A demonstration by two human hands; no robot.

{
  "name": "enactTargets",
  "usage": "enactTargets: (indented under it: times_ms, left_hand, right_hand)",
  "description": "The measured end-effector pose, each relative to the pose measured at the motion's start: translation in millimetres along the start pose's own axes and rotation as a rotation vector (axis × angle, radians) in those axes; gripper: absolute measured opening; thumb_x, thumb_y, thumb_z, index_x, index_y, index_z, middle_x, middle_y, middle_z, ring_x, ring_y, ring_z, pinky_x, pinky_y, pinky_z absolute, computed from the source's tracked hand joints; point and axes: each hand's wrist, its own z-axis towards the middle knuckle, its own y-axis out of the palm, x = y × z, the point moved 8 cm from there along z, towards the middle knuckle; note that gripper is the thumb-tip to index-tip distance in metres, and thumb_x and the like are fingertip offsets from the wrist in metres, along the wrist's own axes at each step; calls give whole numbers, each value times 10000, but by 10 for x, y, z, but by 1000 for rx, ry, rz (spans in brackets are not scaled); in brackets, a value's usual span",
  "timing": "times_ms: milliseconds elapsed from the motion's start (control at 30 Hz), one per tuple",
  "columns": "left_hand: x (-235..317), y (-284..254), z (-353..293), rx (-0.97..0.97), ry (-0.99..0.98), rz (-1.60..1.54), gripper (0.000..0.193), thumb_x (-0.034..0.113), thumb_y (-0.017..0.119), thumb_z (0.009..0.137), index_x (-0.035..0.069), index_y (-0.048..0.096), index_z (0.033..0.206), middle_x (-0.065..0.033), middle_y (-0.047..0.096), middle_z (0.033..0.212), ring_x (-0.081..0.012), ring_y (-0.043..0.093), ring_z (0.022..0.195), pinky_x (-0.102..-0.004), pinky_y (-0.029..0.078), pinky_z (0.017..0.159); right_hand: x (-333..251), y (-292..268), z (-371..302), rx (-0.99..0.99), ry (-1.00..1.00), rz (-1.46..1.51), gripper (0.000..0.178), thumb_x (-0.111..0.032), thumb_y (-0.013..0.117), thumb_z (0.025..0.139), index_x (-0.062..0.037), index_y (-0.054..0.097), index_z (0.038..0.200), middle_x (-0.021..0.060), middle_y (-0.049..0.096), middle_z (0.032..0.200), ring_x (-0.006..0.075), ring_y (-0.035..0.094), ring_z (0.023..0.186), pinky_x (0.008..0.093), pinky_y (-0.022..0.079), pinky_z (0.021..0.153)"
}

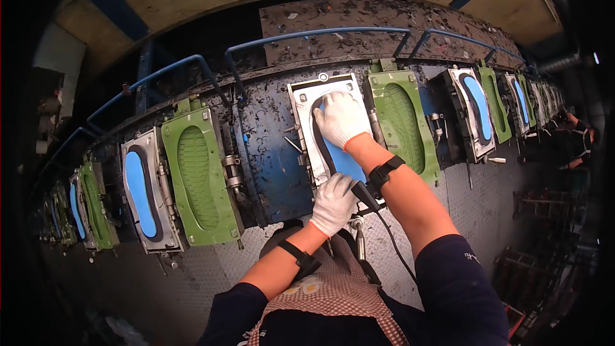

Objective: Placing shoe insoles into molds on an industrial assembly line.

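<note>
Mold (306,99) w/ blue insole (343,161) sits dead center, open on the machine deck. Near to far: your left hand (333,204), white glove, at 6 o'clock of the mold, fingers curled on its lower edge beside a black tool handle (364,195). Your right hand (341,118) at 12 o'clock, laid flat, pressing the insole's top end; not gripping anything. Green lid (402,122) stands at 3 o'clock; another green lid (200,176) at 9 o'clock.

dim overhead light, dark vignetted corners, strong fisheye bending at edges
</note>
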Motion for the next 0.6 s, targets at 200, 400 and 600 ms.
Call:
enactTargets:
  times_ms: [200, 400, 600]
  left_hand:
    - [51, 143, 303, -465, 446, 46, 362, 272, 761, 806, 50, 686, 1082, -181, 559, 1466, -392, 478, 1425, -606, 330, 1188]
    - [-17, 352, 365, -689, 469, 7, 518, 337, 707, 901, 110, 604, 1356, -121, 467, 1590, -356, 369, 1526, -631, 236, 1247]
    - [62, 350, 559, -781, 492, 63, 741, 444, 746, 879, 114, 517, 1502, -158, 424, 1629, -378, 338, 1540, -601, 233, 1262]
  right_hand:
    - [630, -274, -1403, 211, 414, 763, 436, -292, 587, 1039, 18, 650, 1338, 203, 566, 1490, 325, 487, 1444, 379, 368, 1191]
    - [-27, 381, -3807, -391, 1401, 2075, 352, -238, 617, 1055, -24, 587, 1333, 107, 721, 982, 239, 698, 886, 383, 582, 788]
    - [360, 254, -2820, -1185, -78, 111, 240, -208, 634, 911, -5, 740, 983, 192, 770, 885, 304, 773, 833, 460, 608, 750]
